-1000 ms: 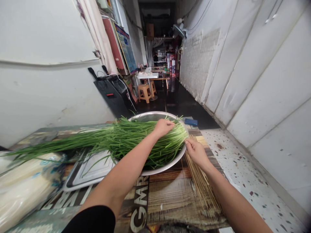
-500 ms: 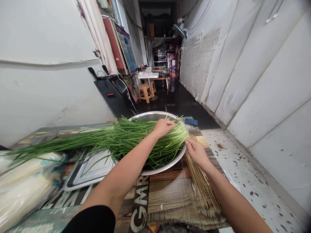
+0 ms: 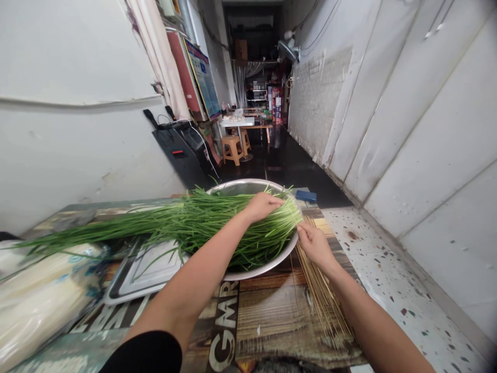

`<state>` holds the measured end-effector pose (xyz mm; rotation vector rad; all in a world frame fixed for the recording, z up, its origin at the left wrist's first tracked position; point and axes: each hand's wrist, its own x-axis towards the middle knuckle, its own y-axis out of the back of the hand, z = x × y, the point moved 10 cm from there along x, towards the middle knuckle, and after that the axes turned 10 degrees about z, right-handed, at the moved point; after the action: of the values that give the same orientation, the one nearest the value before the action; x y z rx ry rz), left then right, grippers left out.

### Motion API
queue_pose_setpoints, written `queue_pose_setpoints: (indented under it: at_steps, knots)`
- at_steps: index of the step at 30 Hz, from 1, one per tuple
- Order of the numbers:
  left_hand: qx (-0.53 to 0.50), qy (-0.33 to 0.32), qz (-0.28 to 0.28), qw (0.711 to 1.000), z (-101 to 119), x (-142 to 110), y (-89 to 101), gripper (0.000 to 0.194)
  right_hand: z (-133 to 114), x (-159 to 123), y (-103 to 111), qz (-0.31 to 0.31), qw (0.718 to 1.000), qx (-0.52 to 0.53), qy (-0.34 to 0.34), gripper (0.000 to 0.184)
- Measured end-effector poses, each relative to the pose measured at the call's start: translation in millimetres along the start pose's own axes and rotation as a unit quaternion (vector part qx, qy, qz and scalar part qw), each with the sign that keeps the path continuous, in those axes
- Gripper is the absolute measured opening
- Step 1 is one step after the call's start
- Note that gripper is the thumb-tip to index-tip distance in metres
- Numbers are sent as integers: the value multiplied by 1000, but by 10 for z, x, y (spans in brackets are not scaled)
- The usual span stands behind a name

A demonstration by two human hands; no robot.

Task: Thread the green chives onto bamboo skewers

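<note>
A big heap of green chives (image 3: 217,217) lies across a round metal bowl (image 3: 267,270), pale stem ends to the right and long leaves trailing left over the table. My left hand (image 3: 264,206) rests on top of the heap, its fingers pinched on chives near the pale ends. At the bowl's right rim, my right hand (image 3: 313,241) is closed in a pinch against the tips of the stems. What sits between its fingertips is too small to make out. Thin bamboo skewers (image 3: 320,290) lie in a loose bundle beneath my right hand and forearm.
Left of the bowl is a metal tray (image 3: 135,280) with a white board in it. A plastic bag of pale, long goods (image 3: 46,300) lies at the near left. A small blue box (image 3: 306,196) sits behind the bowl. Walls flank both sides.
My left hand has shifted very slightly right along the pale stems. The right hand keeps its pinch at the stem ends, almost unmoved.
</note>
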<state>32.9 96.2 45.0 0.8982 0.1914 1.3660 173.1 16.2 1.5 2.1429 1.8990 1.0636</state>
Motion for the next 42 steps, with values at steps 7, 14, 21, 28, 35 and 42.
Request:
queue_pose_setpoints:
  at_steps: [7,14,21,28,35,42]
  knots:
    - [-49,59,-23,997,15,-32,-14,30,-76,3,34,2,999,40,-3,33]
    - [-199,116,-39,972,-44,-40,118,39,-273,8,122,-10,998,58,36,31]
    - [-242,165,-28,956,-144,-66,126,37,-293,68,160,-35,998,-26,36,34]
    - [-270,151,-66,949,-68,-118,83,37,-311,54,213,2,999,20,27,29]
    - [-250,151,-79,953,-23,-144,64,32,-317,48,174,26,998,45,30,27]
    - [-280,148,-58,947,-35,-117,184,39,-425,70,132,26,997,45,50,28]
